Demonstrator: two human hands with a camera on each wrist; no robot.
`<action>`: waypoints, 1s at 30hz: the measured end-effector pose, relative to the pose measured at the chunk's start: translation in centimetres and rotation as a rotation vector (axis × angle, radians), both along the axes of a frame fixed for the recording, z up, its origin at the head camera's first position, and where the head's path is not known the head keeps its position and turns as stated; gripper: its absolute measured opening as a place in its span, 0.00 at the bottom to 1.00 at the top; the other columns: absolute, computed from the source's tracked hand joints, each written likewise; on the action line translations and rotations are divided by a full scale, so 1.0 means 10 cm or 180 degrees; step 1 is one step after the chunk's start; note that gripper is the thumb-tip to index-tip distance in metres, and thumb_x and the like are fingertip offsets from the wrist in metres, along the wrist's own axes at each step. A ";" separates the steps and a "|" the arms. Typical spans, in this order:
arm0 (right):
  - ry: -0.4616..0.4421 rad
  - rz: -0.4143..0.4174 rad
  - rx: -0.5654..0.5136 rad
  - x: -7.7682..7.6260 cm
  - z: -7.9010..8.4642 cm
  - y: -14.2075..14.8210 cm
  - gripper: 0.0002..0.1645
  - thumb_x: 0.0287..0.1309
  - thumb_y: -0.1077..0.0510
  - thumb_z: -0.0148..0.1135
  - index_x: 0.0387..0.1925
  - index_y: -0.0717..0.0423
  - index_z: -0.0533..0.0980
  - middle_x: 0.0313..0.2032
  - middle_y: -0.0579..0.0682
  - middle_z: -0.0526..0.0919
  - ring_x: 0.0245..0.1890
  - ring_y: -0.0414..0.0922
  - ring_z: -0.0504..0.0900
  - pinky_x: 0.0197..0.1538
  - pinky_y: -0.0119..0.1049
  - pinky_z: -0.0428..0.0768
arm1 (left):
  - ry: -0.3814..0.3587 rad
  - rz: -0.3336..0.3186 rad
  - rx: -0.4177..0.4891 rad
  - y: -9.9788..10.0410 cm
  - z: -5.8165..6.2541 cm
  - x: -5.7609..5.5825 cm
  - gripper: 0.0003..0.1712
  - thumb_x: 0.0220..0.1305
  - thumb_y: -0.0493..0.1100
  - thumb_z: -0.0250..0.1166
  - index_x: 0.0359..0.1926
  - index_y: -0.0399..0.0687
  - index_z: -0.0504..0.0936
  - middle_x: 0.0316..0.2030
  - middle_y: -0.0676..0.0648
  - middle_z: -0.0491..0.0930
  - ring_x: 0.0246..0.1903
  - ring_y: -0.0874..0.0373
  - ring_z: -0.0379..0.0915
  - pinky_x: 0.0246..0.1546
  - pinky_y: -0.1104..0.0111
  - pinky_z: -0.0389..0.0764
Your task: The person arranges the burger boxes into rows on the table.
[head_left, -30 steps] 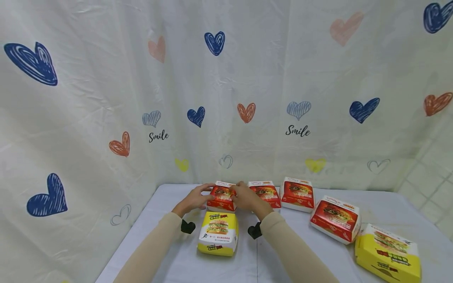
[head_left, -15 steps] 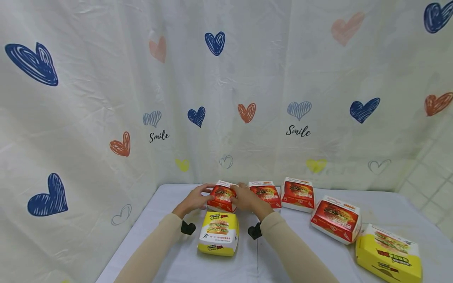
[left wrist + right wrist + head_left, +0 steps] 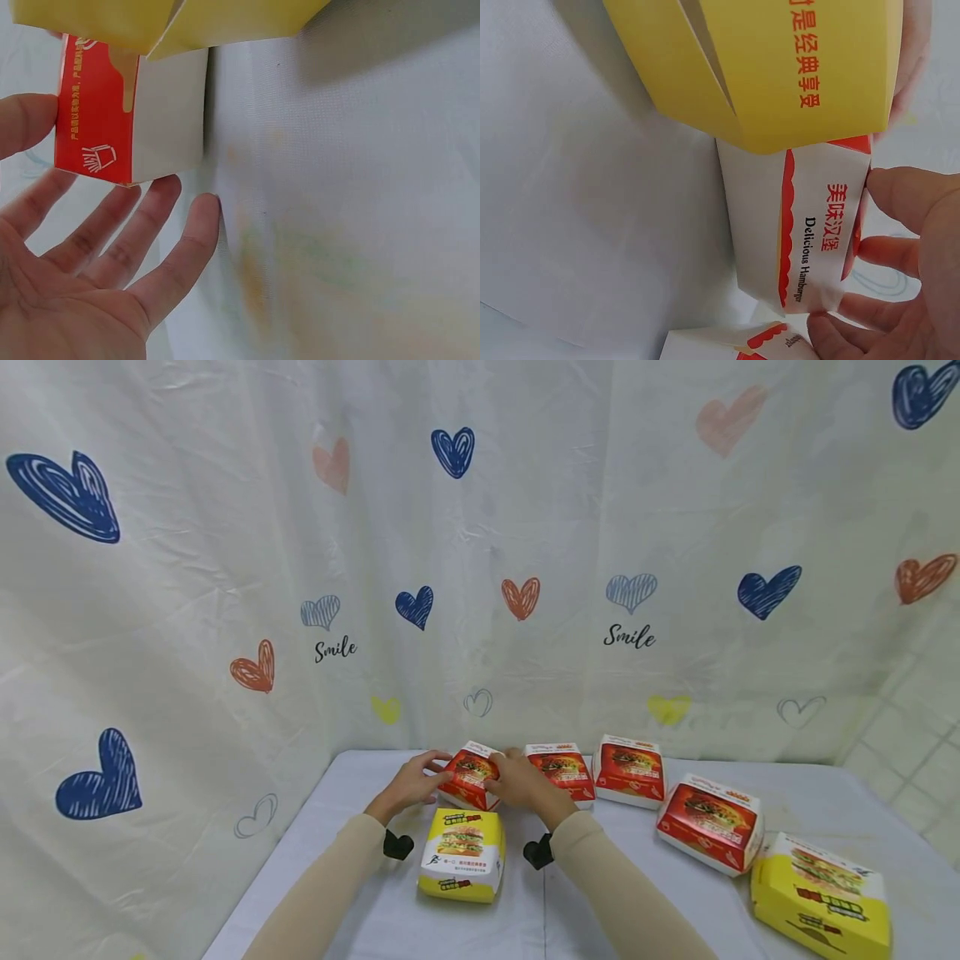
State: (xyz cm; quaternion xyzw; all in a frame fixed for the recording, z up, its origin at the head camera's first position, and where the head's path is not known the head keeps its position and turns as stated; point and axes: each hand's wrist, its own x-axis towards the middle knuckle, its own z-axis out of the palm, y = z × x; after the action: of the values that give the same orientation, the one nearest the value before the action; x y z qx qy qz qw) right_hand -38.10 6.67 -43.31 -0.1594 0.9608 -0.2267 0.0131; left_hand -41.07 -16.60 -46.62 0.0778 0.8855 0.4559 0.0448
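Note:
In the head view, a red-topped burger box [image 3: 471, 775] with white sides sits askew between both hands at the back of the table. My left hand [image 3: 408, 787] holds its left side; the left wrist view has the thumb at the red top and spread fingers [image 3: 161, 199] along the side. From the right, my right hand [image 3: 525, 782] grips the same box, its thumb and fingers around the edge of the red lid in the right wrist view. A yellow burger box [image 3: 460, 857] lies just in front and overlaps the red one in both wrist views.
Right of the hands, a second red box [image 3: 564, 774], a third [image 3: 630, 771] and another red box [image 3: 710, 821] curve toward a yellow box [image 3: 821, 893] at the front right. A white curtain [image 3: 555, 527] with printed hearts hangs behind the table [image 3: 360, 902].
The red box between my hands has turned clockwise, its far end swinging right. My hands have shifted only slightly with it, and the other boxes stay put.

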 end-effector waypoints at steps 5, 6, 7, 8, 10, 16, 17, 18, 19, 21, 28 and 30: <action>-0.0005 -0.0088 0.0000 0.03 0.00 -0.01 0.36 0.67 0.44 0.66 0.71 0.54 0.69 0.69 0.60 0.69 0.61 0.55 0.74 0.65 0.58 0.75 | 0.0048 0.0074 -0.0028 0.01 -0.01 0.01 0.24 0.70 0.55 0.66 0.64 0.57 0.78 0.57 0.39 0.79 0.46 0.49 0.80 0.36 0.61 0.88; -0.0013 -0.0107 -0.0003 0.03 0.00 -0.01 0.37 0.67 0.44 0.66 0.71 0.54 0.69 0.69 0.60 0.69 0.61 0.55 0.73 0.65 0.58 0.75 | 0.0066 0.0085 -0.0030 0.01 -0.02 0.01 0.24 0.70 0.55 0.66 0.63 0.57 0.78 0.56 0.39 0.79 0.46 0.49 0.81 0.35 0.61 0.88; -0.0015 -0.0121 -0.0002 0.03 0.00 -0.02 0.37 0.66 0.44 0.66 0.70 0.54 0.70 0.69 0.60 0.69 0.61 0.55 0.73 0.65 0.58 0.75 | 0.0083 0.0100 -0.0034 0.01 -0.02 0.00 0.23 0.70 0.55 0.66 0.63 0.57 0.78 0.55 0.39 0.79 0.45 0.49 0.81 0.35 0.62 0.88; -0.0032 -0.0141 -0.0010 0.03 0.00 -0.02 0.37 0.66 0.43 0.67 0.70 0.54 0.70 0.69 0.60 0.69 0.61 0.55 0.73 0.64 0.58 0.75 | 0.0107 0.0107 -0.0034 0.01 -0.03 0.00 0.23 0.70 0.56 0.66 0.62 0.56 0.79 0.54 0.39 0.79 0.44 0.49 0.81 0.34 0.62 0.88; -0.0059 -0.0170 -0.0013 0.03 -0.01 -0.01 0.39 0.65 0.42 0.68 0.70 0.53 0.69 0.69 0.60 0.69 0.62 0.56 0.72 0.64 0.59 0.76 | 0.0147 0.0136 -0.0026 0.01 -0.05 0.00 0.23 0.70 0.56 0.65 0.60 0.54 0.79 0.52 0.39 0.80 0.42 0.49 0.81 0.33 0.62 0.88; -0.0044 -0.0192 -0.0021 0.03 -0.04 0.00 0.41 0.63 0.41 0.69 0.71 0.55 0.69 0.68 0.61 0.70 0.63 0.57 0.71 0.64 0.59 0.76 | 0.0160 0.0276 0.0001 0.02 -0.07 0.00 0.22 0.70 0.58 0.65 0.57 0.51 0.79 0.48 0.40 0.81 0.41 0.48 0.83 0.32 0.64 0.87; -0.0036 -0.0194 -0.0025 0.03 -0.05 0.00 0.42 0.63 0.41 0.69 0.71 0.56 0.68 0.68 0.62 0.70 0.63 0.57 0.71 0.64 0.59 0.76 | 0.0160 0.0294 0.0004 0.02 -0.08 0.00 0.22 0.71 0.58 0.65 0.57 0.51 0.79 0.47 0.40 0.81 0.40 0.48 0.83 0.31 0.64 0.87; -0.0031 -0.0194 -0.0031 0.03 -0.05 0.00 0.42 0.63 0.42 0.69 0.71 0.56 0.68 0.68 0.62 0.70 0.63 0.57 0.71 0.64 0.59 0.76 | 0.0154 0.0315 0.0014 0.03 -0.08 0.00 0.22 0.71 0.58 0.65 0.57 0.50 0.79 0.47 0.40 0.81 0.40 0.47 0.83 0.31 0.64 0.87; -0.0024 -0.0194 -0.0043 0.04 -0.05 0.01 0.42 0.63 0.42 0.69 0.71 0.56 0.68 0.68 0.62 0.70 0.64 0.57 0.71 0.64 0.59 0.76 | 0.0146 0.0336 0.0026 0.03 -0.08 0.00 0.22 0.70 0.58 0.65 0.56 0.50 0.78 0.46 0.40 0.81 0.40 0.47 0.83 0.31 0.64 0.87; -0.0008 -0.0204 -0.0058 0.05 -0.06 0.01 0.42 0.62 0.42 0.70 0.71 0.56 0.68 0.68 0.63 0.70 0.64 0.58 0.71 0.64 0.59 0.76 | 0.0154 0.0364 0.0040 0.03 -0.08 0.00 0.23 0.70 0.58 0.65 0.56 0.49 0.78 0.44 0.40 0.81 0.38 0.47 0.83 0.31 0.64 0.86; -0.0003 -0.0283 -0.0062 0.05 -0.09 0.00 0.44 0.61 0.42 0.71 0.72 0.56 0.67 0.67 0.63 0.70 0.64 0.58 0.72 0.64 0.59 0.77 | 0.0141 0.0457 0.0115 0.04 -0.11 0.00 0.25 0.70 0.59 0.65 0.57 0.47 0.74 0.44 0.40 0.80 0.34 0.53 0.84 0.32 0.62 0.87; 0.0002 -0.0313 -0.0043 0.06 -0.10 -0.01 0.45 0.61 0.41 0.70 0.72 0.55 0.66 0.67 0.63 0.70 0.65 0.58 0.72 0.65 0.59 0.76 | 0.0125 0.0469 0.0168 0.04 -0.11 0.00 0.29 0.68 0.61 0.67 0.58 0.47 0.74 0.46 0.40 0.80 0.34 0.54 0.84 0.33 0.61 0.88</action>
State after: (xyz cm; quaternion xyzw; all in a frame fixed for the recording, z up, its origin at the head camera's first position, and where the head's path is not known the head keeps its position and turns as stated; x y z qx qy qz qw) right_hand -37.52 6.60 -44.28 -0.1122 0.9659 -0.2335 0.0007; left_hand -41.05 -16.24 -47.74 0.0224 0.8772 0.4796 -0.0083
